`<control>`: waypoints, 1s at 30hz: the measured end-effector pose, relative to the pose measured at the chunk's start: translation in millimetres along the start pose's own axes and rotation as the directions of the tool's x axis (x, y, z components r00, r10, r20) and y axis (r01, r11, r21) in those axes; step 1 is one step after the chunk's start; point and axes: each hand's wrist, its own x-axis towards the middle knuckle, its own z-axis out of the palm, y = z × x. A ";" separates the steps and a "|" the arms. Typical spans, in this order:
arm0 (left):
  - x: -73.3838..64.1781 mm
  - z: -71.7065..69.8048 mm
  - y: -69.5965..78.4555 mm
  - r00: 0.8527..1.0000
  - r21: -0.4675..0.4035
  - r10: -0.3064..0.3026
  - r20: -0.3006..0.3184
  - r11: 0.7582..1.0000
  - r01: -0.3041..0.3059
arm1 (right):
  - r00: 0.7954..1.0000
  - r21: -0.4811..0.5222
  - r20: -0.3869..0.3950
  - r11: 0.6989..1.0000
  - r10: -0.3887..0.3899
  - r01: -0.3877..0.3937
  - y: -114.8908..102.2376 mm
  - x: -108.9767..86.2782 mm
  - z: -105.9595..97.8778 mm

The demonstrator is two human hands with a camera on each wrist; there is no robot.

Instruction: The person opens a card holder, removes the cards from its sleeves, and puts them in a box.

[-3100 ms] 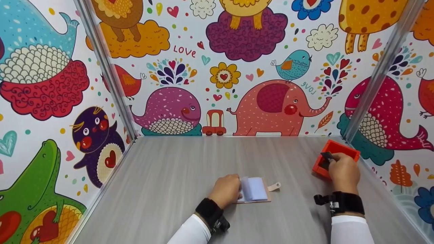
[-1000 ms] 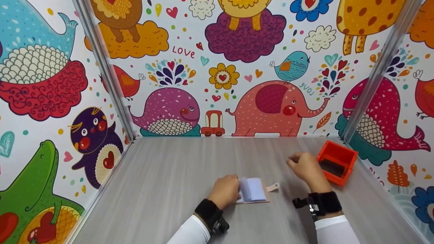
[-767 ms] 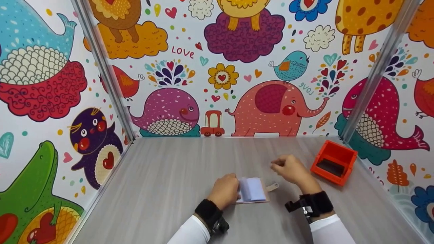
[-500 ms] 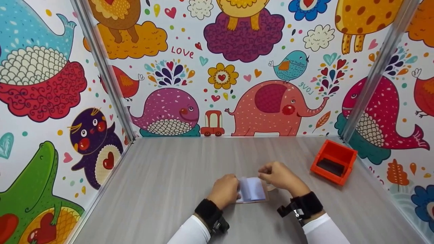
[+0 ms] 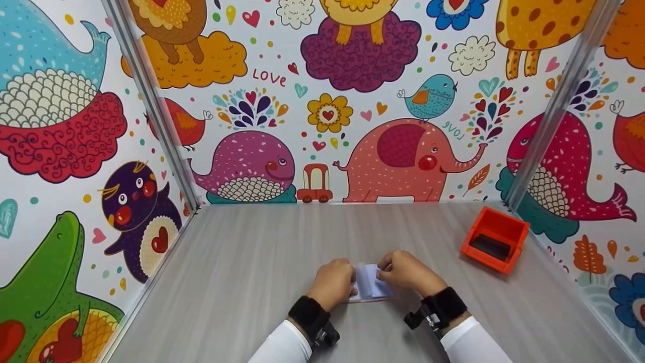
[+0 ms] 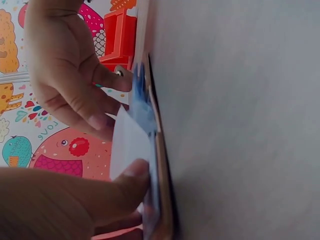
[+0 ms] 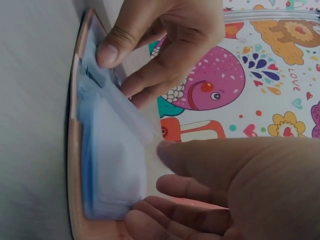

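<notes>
A card holder (image 5: 370,300) lies open like a booklet on the table, with a tan cover (image 7: 75,175) and clear plastic sleeves (image 7: 120,160). My left hand (image 5: 330,283) holds its left side, the thumb (image 6: 134,177) on the sleeves and fingers at the far edge. One pale sleeve stands raised between the two halves. Over the right half is my right hand (image 5: 407,273), thumb (image 7: 172,152) apart from the loosely bent fingers, which are at the sleeve edges. Whether they touch the sleeves is hard to tell. The right hand hides the strap in the head view.
An orange-red box (image 5: 516,252) with a dark flat item (image 5: 490,246) inside stands at the right rear of the grey table (image 5: 252,242). Printed panels rise at the back and both sides, joined by metal posts (image 5: 541,121). Each wrist wears a black camera band (image 5: 443,307).
My right hand has let go of a dark item in the orange-red box and moved left to the card holder. My left hand has stayed on the holder.
</notes>
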 end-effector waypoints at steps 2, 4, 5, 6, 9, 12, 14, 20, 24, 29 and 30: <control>-0.2 -0.9 -0.7 1.000 -0.004 0.005 0.007 1.000 -0.005 | 1.000 -0.009 -0.004 1.000 0.007 -0.007 -0.7 0.0 1.7; 0.2 -2.1 -1.6 1.000 -0.008 0.016 0.014 1.000 -0.016 | 1.000 -0.033 -0.011 0.999 0.008 -0.009 -1.1 0.0 3.4; 0.4 -2.8 -2.1 1.000 -0.011 0.020 0.020 1.000 -0.020 | 1.000 -0.048 -0.018 0.999 0.003 -0.003 -1.0 0.0 4.3; 0.6 -3.7 -2.6 0.999 -0.014 0.025 0.024 1.000 -0.024 | 1.000 -0.063 -0.024 0.998 -0.003 0.001 -1.2 -0.1 5.0; 1.6 -5.4 -3.6 0.999 -0.025 0.030 0.040 0.999 -0.029 | 0.999 -0.103 -0.041 0.994 -0.024 0.020 -1.6 -0.6 6.4; 1.8 -6.0 -3.9 0.998 -0.035 0.025 0.057 0.999 -0.023 | 0.998 -0.115 -0.049 0.993 -0.025 0.019 -1.3 -1.0 7.4; 1.5 -5.8 -3.8 0.998 -0.033 0.027 0.061 0.999 -0.025 | 0.999 -0.115 -0.050 0.993 -0.020 0.014 -0.3 -1.0 8.1; -1.5 -8.6 -2.8 0.998 -0.034 0.043 0.043 0.999 -0.042 | 0.996 -0.115 -0.051 0.991 -0.073 0.066 2.9 -1.2 8.8; -3.3 -11.3 -2.1 0.998 -0.036 0.053 0.027 0.998 -0.052 | 0.990 -0.128 -0.060 0.985 -0.126 0.118 4.0 -1.5 8.4; -2.6 -11.4 -2.1 0.999 -0.037 0.049 0.015 0.998 -0.048 | 0.992 -0.129 -0.061 0.987 -0.107 0.099 3.7 -0.9 8.8; -2.2 -11.1 -2.1 0.999 -0.043 0.044 0.012 0.998 -0.044 | 0.993 -0.128 -0.062 0.987 -0.102 0.093 3.5 -0.7 8.8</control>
